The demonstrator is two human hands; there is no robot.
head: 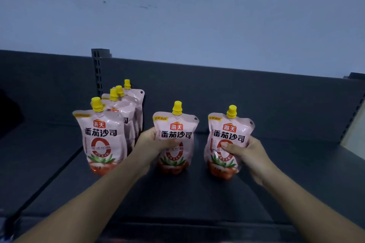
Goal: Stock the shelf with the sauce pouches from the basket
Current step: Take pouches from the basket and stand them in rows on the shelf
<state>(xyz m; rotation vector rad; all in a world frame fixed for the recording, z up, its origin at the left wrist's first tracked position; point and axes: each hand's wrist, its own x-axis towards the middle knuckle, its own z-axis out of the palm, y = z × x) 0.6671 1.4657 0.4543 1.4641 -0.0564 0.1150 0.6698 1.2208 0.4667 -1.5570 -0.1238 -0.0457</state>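
Two pink sauce pouches with yellow caps stand upright on the dark shelf [187,199]. My left hand [152,142] grips the middle pouch [176,124] from its left side, thumb across the front. My right hand [245,156] holds the right pouch [230,128] from its right side, thumb on the label. To the left, a row of several more pouches [102,136] stands one behind another, reaching back to the shelf's rear panel. The basket is out of view.
A slotted upright post [98,73] rises behind the pouch row. The dark back panel [237,92] closes the shelf at the rear. A seam [59,171] splits the shelf board at the left. A pale wall fills the view above.
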